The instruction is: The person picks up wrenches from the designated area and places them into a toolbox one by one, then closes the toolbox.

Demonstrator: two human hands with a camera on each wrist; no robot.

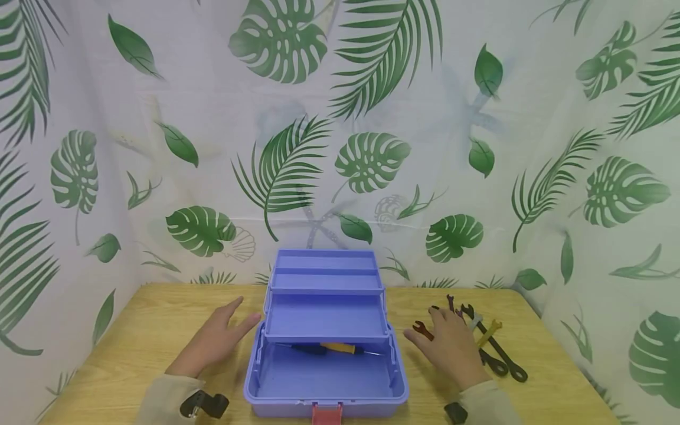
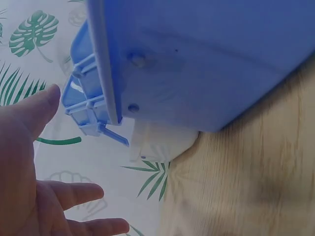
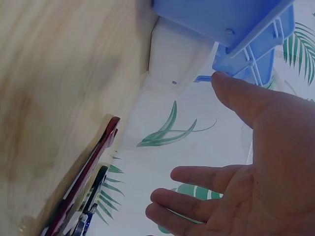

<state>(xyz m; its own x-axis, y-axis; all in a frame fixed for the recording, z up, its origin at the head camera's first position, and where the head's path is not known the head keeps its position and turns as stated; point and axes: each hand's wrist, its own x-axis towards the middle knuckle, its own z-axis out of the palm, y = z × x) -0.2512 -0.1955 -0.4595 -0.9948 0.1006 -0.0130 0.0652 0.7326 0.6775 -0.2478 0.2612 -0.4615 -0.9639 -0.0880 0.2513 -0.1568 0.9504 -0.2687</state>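
Observation:
A blue toolbox (image 1: pixel 326 378) stands on the table with its tiered trays (image 1: pixel 326 316) raised. Inside its bottom lie a screwdriver with a yellow and black handle (image 1: pixel 338 347) and a dark-handled one (image 1: pixel 309 349). My left hand (image 1: pixel 215 339) hovers to the left of the box, fingers spread, touching nothing. On the other side, my right hand (image 1: pixel 451 345) is held with extended fingers over the near side of a group of wrenches, partly hiding them. A red-brown wrench (image 1: pixel 423 329), a yellow wrench (image 1: pixel 489 332) and a long black wrench (image 1: pixel 502 351) show around it.
The wooden table (image 1: pixel 143 342) ends at a white cloth backdrop (image 1: pixel 414 106) with green leaf prints. A red latch (image 1: pixel 327 414) hangs at the box's front. Behind the box, a pale lid part (image 2: pixel 160 140) appears in the left wrist view.

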